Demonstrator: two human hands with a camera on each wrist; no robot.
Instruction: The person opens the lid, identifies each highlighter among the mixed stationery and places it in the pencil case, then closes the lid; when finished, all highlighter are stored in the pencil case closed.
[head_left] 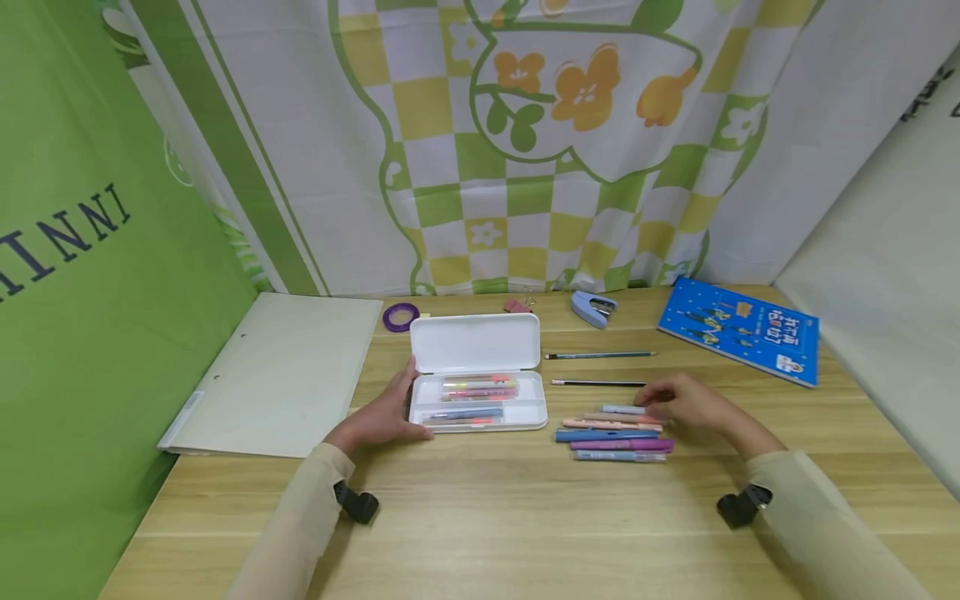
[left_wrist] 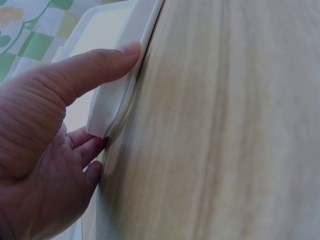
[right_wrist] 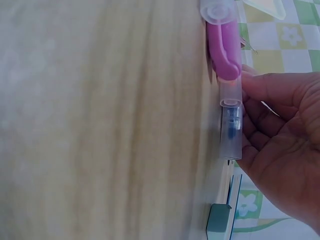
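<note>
The white pencil case [head_left: 477, 390] lies open on the wooden table [head_left: 480, 508], lid folded back, several pens already in its tray. The left hand [head_left: 378, 417] braces its near left corner, thumb [left_wrist: 95, 65] pressed flat along the rim and the other fingers relaxed against the side, gripping nothing. Just beyond the case's other end is a row of pens [head_left: 615, 432]. The right hand [head_left: 693, 404] rests over the far end of that row, fingertips on a clear-capped pen [right_wrist: 231, 122] next to a purple one [right_wrist: 223, 47]; whether it has pinched the pen or only touches it cannot be told.

To do this well, the person should probably close thumb and forefinger on one barrel only, lift it clear without rolling its neighbours, and keep the left hand holding the case steady. Two pencils [head_left: 600, 367] lie past the right hand, a blue book [head_left: 738, 329] farther out.
</note>
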